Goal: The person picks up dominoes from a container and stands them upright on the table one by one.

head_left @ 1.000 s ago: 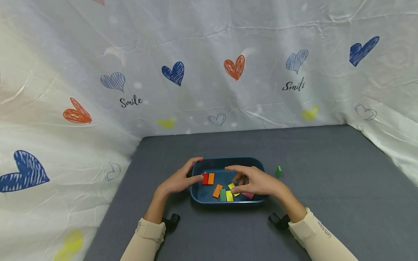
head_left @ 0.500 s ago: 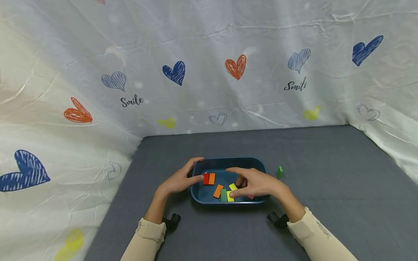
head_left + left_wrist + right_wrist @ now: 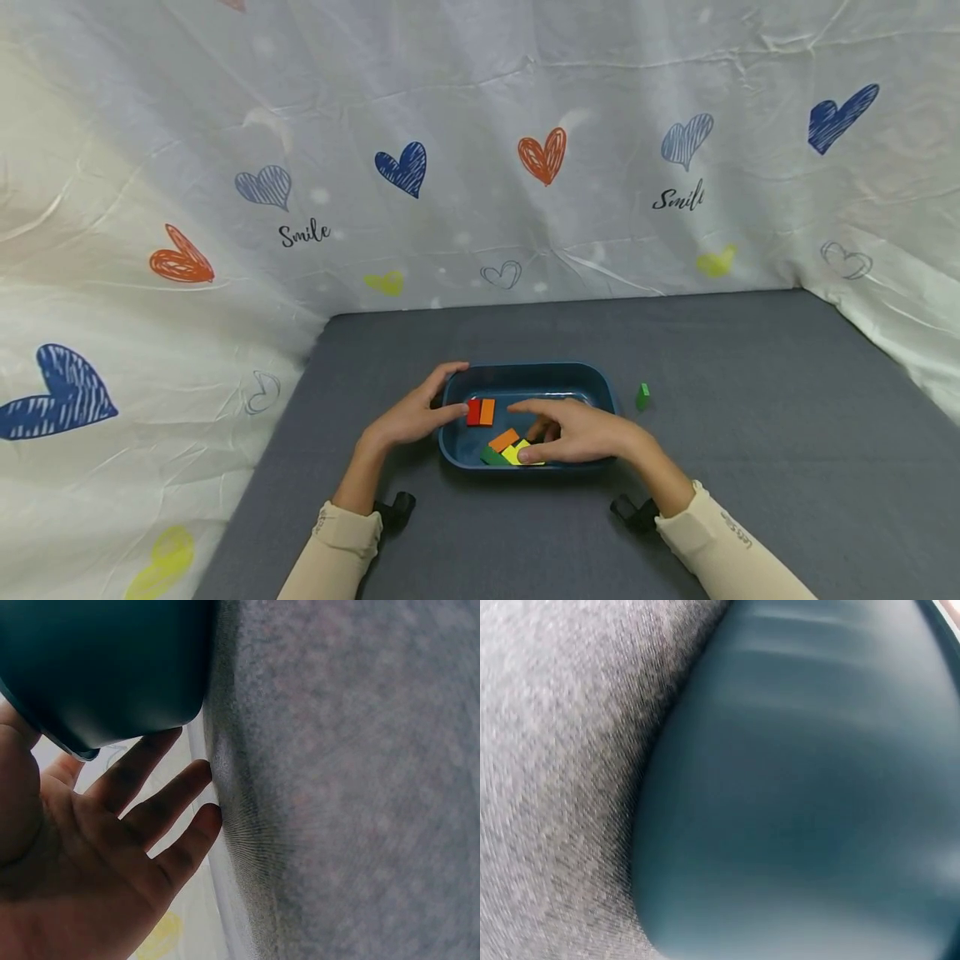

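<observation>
left hand [image 3: 408, 417]: we rest relaxed fingers on the left rim of the blue tray [image 3: 525, 372] | right hand [image 3: 573, 433]: inside tray, fingers pinch the yellow block [image 3: 516, 452] at near wall | red block [image 3: 473, 412] nearer our left

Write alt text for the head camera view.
Two hands work at a dark blue tray of coloured blocks on a grey table: the left hand rests on its left rim, the right hand reaches inside over the blocks. A green block stands outside, right of it.
</observation>
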